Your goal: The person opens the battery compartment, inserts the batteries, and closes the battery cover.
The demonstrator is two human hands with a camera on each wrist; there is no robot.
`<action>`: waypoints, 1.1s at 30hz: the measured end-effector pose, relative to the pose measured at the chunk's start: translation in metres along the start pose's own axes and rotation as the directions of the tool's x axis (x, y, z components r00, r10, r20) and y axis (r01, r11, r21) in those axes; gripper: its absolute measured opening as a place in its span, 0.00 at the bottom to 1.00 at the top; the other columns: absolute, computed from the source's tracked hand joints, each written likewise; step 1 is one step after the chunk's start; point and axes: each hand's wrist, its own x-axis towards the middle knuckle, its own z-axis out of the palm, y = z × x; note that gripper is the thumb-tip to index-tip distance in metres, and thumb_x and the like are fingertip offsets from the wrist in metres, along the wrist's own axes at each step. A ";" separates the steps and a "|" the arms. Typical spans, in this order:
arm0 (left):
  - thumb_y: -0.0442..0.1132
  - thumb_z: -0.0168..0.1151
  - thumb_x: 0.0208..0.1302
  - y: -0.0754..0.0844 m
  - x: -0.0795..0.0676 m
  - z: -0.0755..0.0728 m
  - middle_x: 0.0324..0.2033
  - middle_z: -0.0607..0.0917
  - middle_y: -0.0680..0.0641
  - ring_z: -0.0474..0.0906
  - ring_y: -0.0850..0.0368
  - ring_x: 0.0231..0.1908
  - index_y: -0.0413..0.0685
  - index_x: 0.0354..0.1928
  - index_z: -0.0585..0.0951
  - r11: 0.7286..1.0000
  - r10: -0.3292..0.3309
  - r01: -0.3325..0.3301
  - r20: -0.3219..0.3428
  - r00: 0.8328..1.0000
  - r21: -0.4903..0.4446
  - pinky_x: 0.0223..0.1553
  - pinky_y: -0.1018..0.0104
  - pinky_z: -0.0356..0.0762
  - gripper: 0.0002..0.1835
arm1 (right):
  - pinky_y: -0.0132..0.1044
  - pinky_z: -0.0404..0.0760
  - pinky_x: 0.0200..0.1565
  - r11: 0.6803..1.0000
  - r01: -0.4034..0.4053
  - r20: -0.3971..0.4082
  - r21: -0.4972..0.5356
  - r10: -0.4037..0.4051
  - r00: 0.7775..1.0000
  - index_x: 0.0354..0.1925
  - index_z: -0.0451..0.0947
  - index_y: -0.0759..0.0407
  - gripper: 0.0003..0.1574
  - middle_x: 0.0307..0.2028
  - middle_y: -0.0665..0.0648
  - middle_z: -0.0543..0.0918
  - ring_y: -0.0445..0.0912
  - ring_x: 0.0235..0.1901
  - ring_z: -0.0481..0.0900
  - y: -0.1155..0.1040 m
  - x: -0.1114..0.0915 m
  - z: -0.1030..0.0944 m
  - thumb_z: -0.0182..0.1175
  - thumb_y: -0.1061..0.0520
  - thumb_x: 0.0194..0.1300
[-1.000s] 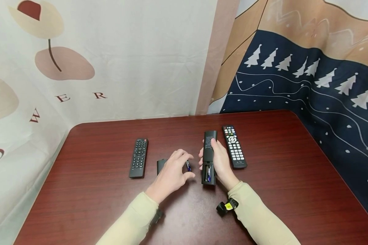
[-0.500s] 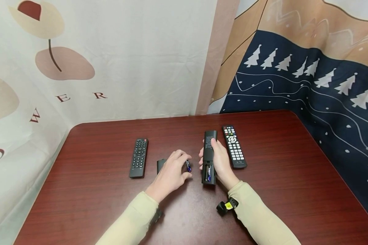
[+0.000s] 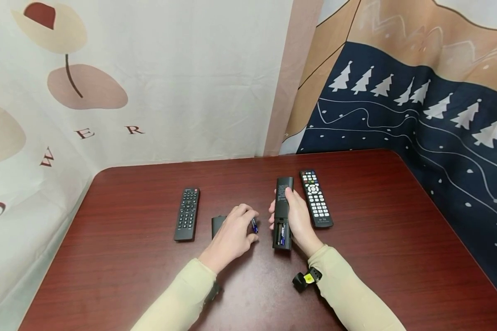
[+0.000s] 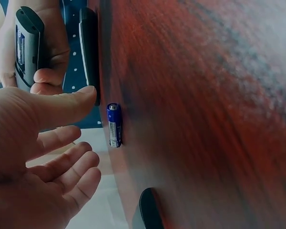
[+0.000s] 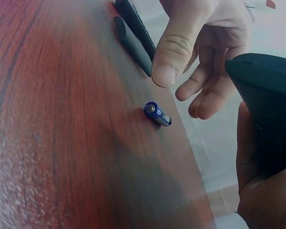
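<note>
My right hand [image 3: 299, 220] grips a black remote control [image 3: 282, 197] with its back facing up. The battery compartment [image 3: 281, 233] is uncovered, and a blue battery shows inside. To the left, my left hand [image 3: 234, 232] hovers over the table, fingers relaxed and thumb apart from them. Just beyond its fingertips lies a loose blue battery [image 4: 114, 125] on the tabletop; the right wrist view shows the battery [image 5: 157, 114] apart from thumb and fingers. A dark, smooth piece [image 3: 217, 224] sits partly hidden behind the left hand.
On the left of the reddish-brown table [image 3: 128, 276] lies a black remote with dark buttons [image 3: 187, 214]. Another black remote with white buttons [image 3: 316, 199] lies just right of my right hand. Printed cloths [image 3: 190, 92] hang behind the table.
My left hand has drawn back slightly to the left, away from the right hand. The right hand keeps the remote in nearly the same place.
</note>
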 end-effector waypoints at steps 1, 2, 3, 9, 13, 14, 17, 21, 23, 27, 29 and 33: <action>0.29 0.81 0.49 0.000 0.000 0.000 0.46 0.81 0.44 0.77 0.46 0.47 0.37 0.49 0.83 1.000 0.001 -0.001 0.000 1.000 0.003 0.49 0.53 0.79 0.24 | 0.42 0.85 0.22 1.000 0.000 -0.002 0.000 0.000 1.000 0.66 0.61 0.69 0.32 0.29 0.55 0.79 0.45 0.18 0.81 0.000 0.000 0.000 0.33 0.44 0.85; 0.29 0.81 0.49 -0.001 0.000 0.001 0.46 0.81 0.44 0.77 0.45 0.47 0.37 0.49 0.83 1.000 0.000 0.000 0.002 1.000 0.007 0.50 0.53 0.79 0.24 | 0.42 0.85 0.22 1.000 0.000 -0.005 -0.001 0.000 1.000 0.66 0.61 0.68 0.31 0.29 0.55 0.79 0.45 0.18 0.81 0.000 0.000 0.000 0.33 0.44 0.85; 0.29 0.81 0.49 -0.001 0.001 0.001 0.46 0.81 0.44 0.77 0.45 0.47 0.37 0.50 0.83 1.000 -0.001 0.001 0.004 1.000 0.012 0.50 0.53 0.79 0.24 | 0.42 0.85 0.22 1.000 0.001 -0.007 -0.001 -0.001 1.000 0.65 0.61 0.68 0.31 0.29 0.55 0.79 0.45 0.18 0.81 0.000 0.000 0.000 0.34 0.44 0.85; 0.30 0.81 0.49 -0.001 0.002 0.003 0.46 0.82 0.44 0.77 0.45 0.47 0.38 0.49 0.84 0.999 -0.012 0.011 0.028 1.000 0.042 0.52 0.52 0.79 0.24 | 0.42 0.85 0.22 1.000 0.000 -0.016 -0.008 0.000 1.000 0.65 0.62 0.68 0.31 0.28 0.55 0.79 0.45 0.18 0.81 0.001 0.001 -0.001 0.34 0.44 0.84; 0.29 0.80 0.49 -0.001 0.003 0.004 0.47 0.82 0.43 0.77 0.44 0.47 0.38 0.48 0.84 0.999 -0.018 0.016 0.041 0.999 0.044 0.52 0.51 0.79 0.23 | 0.42 0.85 0.22 1.000 -0.001 -0.017 -0.013 0.001 1.000 0.66 0.62 0.68 0.32 0.29 0.55 0.80 0.45 0.18 0.81 0.002 0.001 -0.002 0.34 0.44 0.84; 0.29 0.80 0.49 -0.001 0.004 0.004 0.46 0.82 0.43 0.77 0.44 0.47 0.38 0.48 0.84 0.999 -0.016 0.014 0.043 0.999 0.045 0.52 0.51 0.79 0.22 | 0.42 0.85 0.22 1.000 0.000 -0.017 -0.013 0.000 1.000 0.66 0.61 0.68 0.32 0.29 0.55 0.80 0.45 0.18 0.81 0.002 0.001 -0.002 0.34 0.44 0.84; 0.29 0.80 0.49 -0.001 0.004 0.005 0.46 0.82 0.43 0.77 0.43 0.46 0.39 0.47 0.84 0.999 -0.001 -0.001 0.049 0.999 0.053 0.51 0.50 0.79 0.21 | 0.42 0.85 0.22 1.000 0.005 -0.015 -0.014 -0.005 1.000 0.66 0.61 0.69 0.32 0.29 0.55 0.79 0.45 0.18 0.81 0.002 0.001 -0.003 0.34 0.44 0.84; 0.29 0.81 0.47 -0.001 0.005 0.007 0.44 0.82 0.43 0.78 0.43 0.44 0.40 0.43 0.84 0.996 0.028 -0.032 0.052 0.998 0.081 0.49 0.50 0.79 0.20 | 0.42 0.85 0.22 1.000 0.009 -0.013 -0.014 -0.009 1.000 0.66 0.61 0.70 0.32 0.29 0.55 0.79 0.45 0.18 0.81 0.002 0.001 -0.003 0.33 0.44 0.84; 0.29 0.81 0.46 -0.001 0.005 0.007 0.43 0.81 0.44 0.77 0.43 0.44 0.40 0.42 0.84 0.995 0.033 -0.038 0.056 0.998 0.094 0.48 0.50 0.78 0.19 | 0.42 0.85 0.22 1.000 0.008 -0.013 -0.012 -0.008 1.000 0.66 0.61 0.70 0.32 0.29 0.55 0.79 0.45 0.18 0.81 0.002 0.001 -0.003 0.33 0.44 0.84; 0.30 0.80 0.48 0.000 0.007 0.008 0.43 0.81 0.44 0.77 0.43 0.44 0.40 0.40 0.84 0.993 0.021 -0.028 0.067 0.998 0.111 0.48 0.50 0.78 0.17 | 0.42 0.85 0.22 1.000 0.008 -0.012 -0.009 -0.008 1.000 0.66 0.61 0.70 0.33 0.29 0.55 0.79 0.45 0.18 0.81 0.002 0.001 -0.003 0.34 0.43 0.84; 0.30 0.80 0.49 0.000 0.007 0.009 0.42 0.80 0.44 0.77 0.44 0.43 0.40 0.39 0.84 0.993 0.014 -0.023 0.073 0.997 0.119 0.48 0.51 0.78 0.15 | 0.42 0.85 0.22 1.000 0.009 -0.011 -0.008 -0.009 1.000 0.66 0.60 0.70 0.33 0.28 0.55 0.79 0.45 0.18 0.81 0.002 0.001 -0.003 0.34 0.43 0.84; 0.31 0.80 0.50 0.001 0.008 0.010 0.41 0.80 0.45 0.77 0.45 0.43 0.41 0.38 0.85 0.991 0.003 -0.014 0.085 0.996 0.130 0.47 0.52 0.78 0.14 | 0.42 0.85 0.22 1.000 0.011 -0.011 -0.005 -0.011 1.000 0.66 0.61 0.70 0.33 0.28 0.55 0.79 0.45 0.18 0.81 0.003 0.002 -0.004 0.34 0.44 0.84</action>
